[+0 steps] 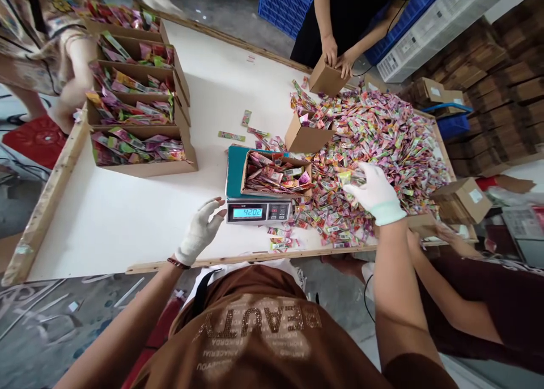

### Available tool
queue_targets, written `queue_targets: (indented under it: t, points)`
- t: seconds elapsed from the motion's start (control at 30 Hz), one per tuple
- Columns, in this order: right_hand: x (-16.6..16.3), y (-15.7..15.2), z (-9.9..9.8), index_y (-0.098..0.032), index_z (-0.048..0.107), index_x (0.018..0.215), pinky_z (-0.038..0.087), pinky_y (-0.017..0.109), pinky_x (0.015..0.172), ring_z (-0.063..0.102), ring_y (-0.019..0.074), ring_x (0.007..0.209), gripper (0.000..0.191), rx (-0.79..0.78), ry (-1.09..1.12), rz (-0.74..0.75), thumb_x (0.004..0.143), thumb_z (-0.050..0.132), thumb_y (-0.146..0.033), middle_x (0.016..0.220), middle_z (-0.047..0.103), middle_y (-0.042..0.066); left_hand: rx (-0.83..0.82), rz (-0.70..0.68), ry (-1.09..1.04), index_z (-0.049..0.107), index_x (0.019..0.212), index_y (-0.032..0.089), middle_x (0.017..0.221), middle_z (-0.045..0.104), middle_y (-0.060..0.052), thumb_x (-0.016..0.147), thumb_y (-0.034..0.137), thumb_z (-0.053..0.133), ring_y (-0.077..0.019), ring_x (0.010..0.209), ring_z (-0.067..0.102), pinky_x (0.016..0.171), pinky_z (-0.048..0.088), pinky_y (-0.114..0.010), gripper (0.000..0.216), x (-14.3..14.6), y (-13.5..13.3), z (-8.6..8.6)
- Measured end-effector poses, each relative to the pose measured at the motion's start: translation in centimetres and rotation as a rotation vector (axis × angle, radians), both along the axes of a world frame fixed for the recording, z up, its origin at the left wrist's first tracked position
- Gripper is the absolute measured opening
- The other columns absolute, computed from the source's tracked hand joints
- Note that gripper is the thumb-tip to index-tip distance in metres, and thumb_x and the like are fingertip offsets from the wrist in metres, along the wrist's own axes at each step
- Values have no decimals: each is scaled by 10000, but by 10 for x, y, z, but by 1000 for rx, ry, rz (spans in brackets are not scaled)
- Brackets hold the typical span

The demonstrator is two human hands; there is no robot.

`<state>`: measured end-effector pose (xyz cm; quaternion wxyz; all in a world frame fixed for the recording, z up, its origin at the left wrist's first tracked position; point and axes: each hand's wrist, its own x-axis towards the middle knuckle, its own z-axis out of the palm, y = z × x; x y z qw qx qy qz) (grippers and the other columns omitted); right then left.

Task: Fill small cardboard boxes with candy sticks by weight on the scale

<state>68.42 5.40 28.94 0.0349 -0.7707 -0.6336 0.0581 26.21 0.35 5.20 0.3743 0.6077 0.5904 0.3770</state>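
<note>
A digital scale (259, 211) with a lit display reading 4202 stands on the white table. On its teal platform (235, 171) rests an open cardboard box (278, 195) filled with small colourful packets (272, 175). My left hand (199, 230), in a white glove, is just left of the scale's display, fingers curved and apart, holding nothing. To the right of the box, my right hand (376, 191), also gloved, hovers over the heap of packets (382, 128). A yellow-green packet (345, 178) shows at its fingertips, pinched between them.
Filled boxes (144, 168) stand in a row at the left, beside a seated person. Another open box (308, 139) stands behind the scale. Across the table a person's hands hold a box (327, 78); a co-worker at right handles boxes. Wooden strips (51, 191) edge the table (127, 225).
</note>
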Motion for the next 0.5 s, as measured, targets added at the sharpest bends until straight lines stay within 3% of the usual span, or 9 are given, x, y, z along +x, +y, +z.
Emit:
queue_targets:
  t: [0.1, 0.27, 0.4, 0.5]
  points:
    - [-28, 1, -15, -187, 566, 1455, 556, 398, 907, 722, 201, 836, 614, 19, 209, 166, 907, 718, -419, 1463, 563, 167, 25, 5, 3, 706, 1166, 165, 1339, 678, -143, 932, 494, 589, -277, 1232, 661, 1113, 523, -465, 420, -1, 5, 2]
    - [-114, 32, -45, -215, 583, 1440, 539, 408, 1013, 681, 273, 1140, 539, -110, 164, 486, 931, 642, -381, 1463, 581, 112, 45, -4, 5, 703, 1204, 172, 1358, 668, -141, 944, 496, 588, -275, 1243, 657, 1107, 533, -468, 432, 5, 4, 5]
    - [-154, 66, -78, -214, 631, 1374, 560, 458, 937, 675, 341, 1160, 474, -363, -19, 495, 912, 630, -320, 1385, 634, 143, 30, 1, -7, 703, 1191, 164, 1364, 662, -148, 948, 495, 578, -278, 1257, 648, 1116, 527, -471, 429, 8, -7, 11]
    - [-161, 83, -94, -196, 726, 1190, 539, 408, 955, 677, 307, 1169, 302, -397, -54, 504, 936, 562, -198, 1266, 710, 128, 6, 22, -6, 702, 1177, 153, 1359, 662, -158, 942, 488, 576, -286, 1281, 633, 1138, 508, -483, 429, 4, -16, 15]
